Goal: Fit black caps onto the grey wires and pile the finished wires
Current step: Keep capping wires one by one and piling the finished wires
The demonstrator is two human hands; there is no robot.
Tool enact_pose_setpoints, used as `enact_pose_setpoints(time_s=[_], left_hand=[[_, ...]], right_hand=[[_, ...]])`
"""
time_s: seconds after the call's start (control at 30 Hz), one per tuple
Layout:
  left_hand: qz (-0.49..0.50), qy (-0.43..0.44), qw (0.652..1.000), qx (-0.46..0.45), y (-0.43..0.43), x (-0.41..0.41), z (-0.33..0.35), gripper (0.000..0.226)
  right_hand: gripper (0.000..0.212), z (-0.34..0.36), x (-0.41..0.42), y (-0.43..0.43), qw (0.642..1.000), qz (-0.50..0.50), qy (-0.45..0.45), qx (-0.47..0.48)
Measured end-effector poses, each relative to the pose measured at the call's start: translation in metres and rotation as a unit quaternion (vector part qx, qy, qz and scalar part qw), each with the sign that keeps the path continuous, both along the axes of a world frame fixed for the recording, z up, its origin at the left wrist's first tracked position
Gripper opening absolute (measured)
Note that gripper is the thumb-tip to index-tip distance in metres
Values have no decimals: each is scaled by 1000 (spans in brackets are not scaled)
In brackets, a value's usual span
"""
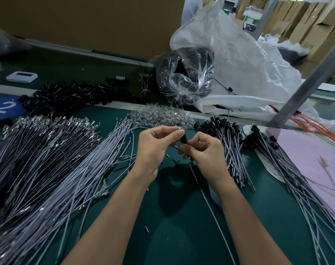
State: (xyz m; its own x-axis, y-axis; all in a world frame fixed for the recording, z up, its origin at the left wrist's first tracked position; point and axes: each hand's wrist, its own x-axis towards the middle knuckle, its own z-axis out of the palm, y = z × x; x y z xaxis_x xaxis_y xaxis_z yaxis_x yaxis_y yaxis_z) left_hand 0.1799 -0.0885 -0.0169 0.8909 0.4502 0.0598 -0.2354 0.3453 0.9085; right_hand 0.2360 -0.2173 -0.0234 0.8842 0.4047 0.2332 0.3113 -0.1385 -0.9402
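Black cap (184,139) mid-fit over the green counter (172,230): our left hand (156,145) pinches its top, our right hand (204,154) grips its base where the grey wire (203,196) trails toward us, so next we'd push it home, then drop it on the finished pile (230,150).

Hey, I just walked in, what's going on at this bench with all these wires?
A person at a green table is fitting a black cap onto a grey wire. The left hand pinches the cap's upper end while the right hand grips the wire just below it, and the wire trails down toward the person. A heap of uncapped wires lies to the left, loose caps sit at the back, and a pile of finished wires is on the right.
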Motion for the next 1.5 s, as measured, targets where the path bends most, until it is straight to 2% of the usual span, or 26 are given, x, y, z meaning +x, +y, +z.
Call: enact_pose_setpoints(time_s=[0.27,0.53,0.67,0.9,1.03,1.13,1.2,1.27,1.5], left_hand=[[-5,3,1000,12,0,-1,1,12],[-5,-11,1000,17,0,-2,3,10],[-9,-16,1000,18,1,-3,3,8],[0,-23,999,42,4,-3,1,21],[-9,-31,997,63,5,-4,0,22],[-38,-26,996,73,2,-4,0,10],[-70,-1,994,82,1,-2,-3,24],[-83,10,991,104,-2,-1,-4,23],[-53,-42,996,64,-6,-1,-4,15]], right_hand=[[28,-2,2,0,1000,-4,-14,-6],[24,0,2,2,1000,13,15,10],[15,2,0,1,999,12,29,18],[13,6,-2,1,999,6,10,37],[10,6,-4,0,999,25,16,28],[10,6,-2,-1,1000,3,2,23],[9,5,0,-1,999,-14,-5,37],[7,5,2,-1,999,-23,-12,41],[2,5,-1,1,998,10,4,64]])
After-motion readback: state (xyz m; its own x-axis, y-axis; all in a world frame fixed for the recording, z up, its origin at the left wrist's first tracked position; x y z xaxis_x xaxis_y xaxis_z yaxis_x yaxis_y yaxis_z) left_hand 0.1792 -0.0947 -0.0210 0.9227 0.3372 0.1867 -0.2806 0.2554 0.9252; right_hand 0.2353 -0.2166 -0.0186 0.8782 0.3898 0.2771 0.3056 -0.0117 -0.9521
